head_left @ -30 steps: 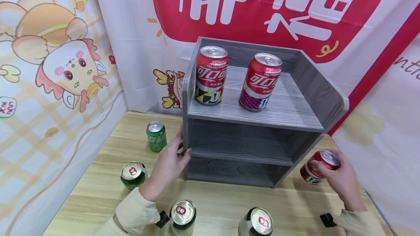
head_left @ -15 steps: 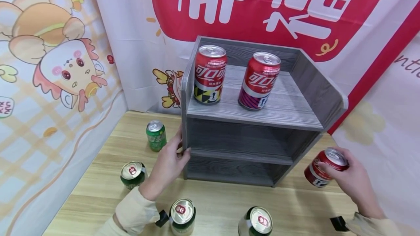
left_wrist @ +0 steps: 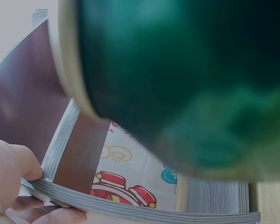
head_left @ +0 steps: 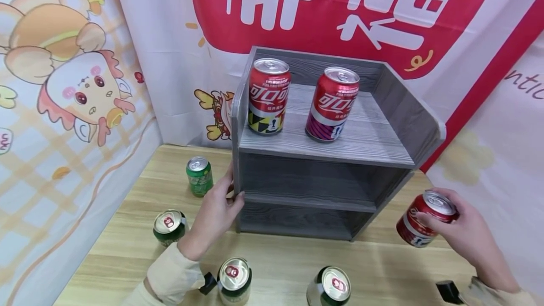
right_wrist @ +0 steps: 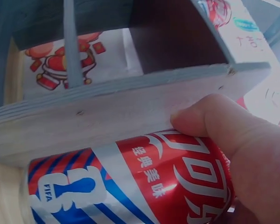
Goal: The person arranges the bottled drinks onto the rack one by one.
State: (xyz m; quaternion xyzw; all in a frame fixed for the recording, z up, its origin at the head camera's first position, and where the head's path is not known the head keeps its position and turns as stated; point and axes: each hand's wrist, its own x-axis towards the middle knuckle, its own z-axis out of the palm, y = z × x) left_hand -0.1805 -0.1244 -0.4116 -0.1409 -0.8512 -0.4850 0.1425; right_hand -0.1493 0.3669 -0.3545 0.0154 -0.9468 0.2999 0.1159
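My right hand (head_left: pixel 463 225) grips a red Coca-Cola can (head_left: pixel 420 225), thumb on one side and fingers behind, just right of the grey wooden shelf (head_left: pixel 310 152). In the right wrist view the can (right_wrist: pixel 126 182) leans sideways close to the shelf's side panel (right_wrist: pixel 126 109). My left hand (head_left: pixel 214 214) pinches the front edge of the shelf's left panel; its thumb and fingers straddle that edge in the left wrist view (left_wrist: pixel 18 186). Two more red cola cans, one at the left (head_left: pixel 269 96) and one nearer the middle (head_left: pixel 333 104), stand upright on the top shelf.
A small green can (head_left: pixel 199 177) stands left of the shelf on the wooden table (head_left: pixel 272 254). Dark green cans with gold lids stand left (head_left: pixel 170 227), front left (head_left: pixel 234 280) and front middle (head_left: pixel 329 287). Printed cloth (head_left: pixel 140 60) hangs behind and at both sides.
My right hand has carried the red can slightly to the right, away from the shelf. The left hand keeps its hold on the panel, and the view has shifted a little.
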